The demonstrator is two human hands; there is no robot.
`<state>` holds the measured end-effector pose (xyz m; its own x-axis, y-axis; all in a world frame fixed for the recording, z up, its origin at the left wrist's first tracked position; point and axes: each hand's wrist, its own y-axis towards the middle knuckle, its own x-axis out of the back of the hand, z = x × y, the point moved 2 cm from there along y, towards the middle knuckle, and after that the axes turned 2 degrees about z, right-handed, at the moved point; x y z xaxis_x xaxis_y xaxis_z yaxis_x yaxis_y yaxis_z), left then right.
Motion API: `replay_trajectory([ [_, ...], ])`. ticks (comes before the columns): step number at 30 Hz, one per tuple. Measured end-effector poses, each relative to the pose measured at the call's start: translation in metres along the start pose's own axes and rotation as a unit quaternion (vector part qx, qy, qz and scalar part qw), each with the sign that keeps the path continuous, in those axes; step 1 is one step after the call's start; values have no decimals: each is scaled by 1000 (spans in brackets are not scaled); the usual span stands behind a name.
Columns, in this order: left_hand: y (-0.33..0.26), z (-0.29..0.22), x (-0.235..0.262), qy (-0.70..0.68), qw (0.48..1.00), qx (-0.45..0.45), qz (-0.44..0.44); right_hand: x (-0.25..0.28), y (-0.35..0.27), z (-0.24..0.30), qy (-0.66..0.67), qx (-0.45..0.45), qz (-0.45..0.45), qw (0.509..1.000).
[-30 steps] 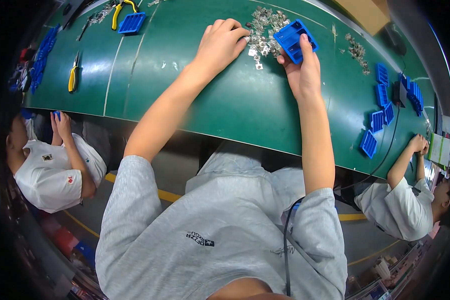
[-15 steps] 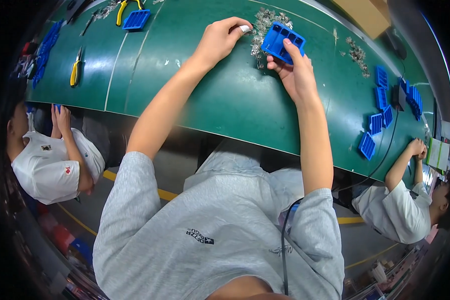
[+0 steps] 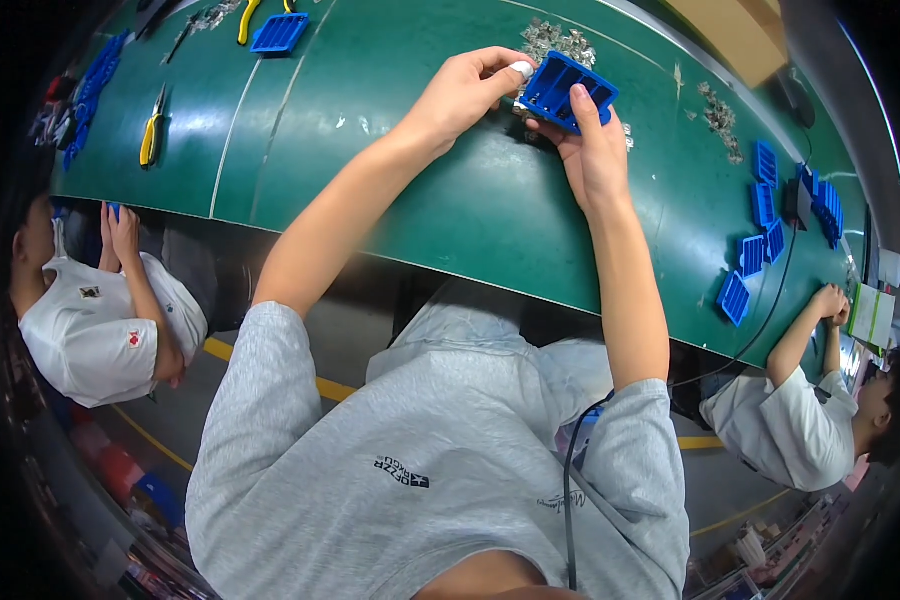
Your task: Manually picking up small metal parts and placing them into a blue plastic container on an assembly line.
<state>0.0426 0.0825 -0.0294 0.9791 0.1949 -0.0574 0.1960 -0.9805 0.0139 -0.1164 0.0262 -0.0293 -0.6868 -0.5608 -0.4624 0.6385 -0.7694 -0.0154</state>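
Head view: a blue tray [image 3: 540, 95] with slots sits in the right hand [image 3: 598, 158], raised just above the green table [image 3: 420, 215] and in front of a pile of small metal pieces [image 3: 558, 40]. The right thumb presses over its inner side and the fingers bend beneath it, a closed grip that probably keeps it steady and the slots unobstructed. Its open side faces up toward the camera; its long axis slants from far left to near right, with the dividers running across it.

The left hand [image 3: 458, 98] is at the tray's left edge, its thumb, in a white cover [image 3: 522, 70], and forefinger close together; whether they pinch anything, I cannot tell. Keeping the pile just behind the tray likely shortens the reach.

Farther out, another tray [image 3: 280, 34] and yellow-handled pliers [image 3: 150, 142] lie left, more trays [image 3: 751, 256] right. Co-workers sit at left [image 3: 95, 335] and right [image 3: 805, 420].
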Motion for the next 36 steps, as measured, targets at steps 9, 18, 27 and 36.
replay_trajectory([
  [9,-4,3,7,-11,996,64,57,-1,-2,5,-47,20,-22,998],
  [18,-8,-10,10,202,950,-211,-109,-2,-5,2,-15,-14,8,1000],
  [27,-8,-16,2,360,852,-362,-116,-1,-1,-2,-29,-48,1,998],
  [36,-9,-16,3,394,849,-331,-118,0,0,-7,-48,-54,7,997],
])
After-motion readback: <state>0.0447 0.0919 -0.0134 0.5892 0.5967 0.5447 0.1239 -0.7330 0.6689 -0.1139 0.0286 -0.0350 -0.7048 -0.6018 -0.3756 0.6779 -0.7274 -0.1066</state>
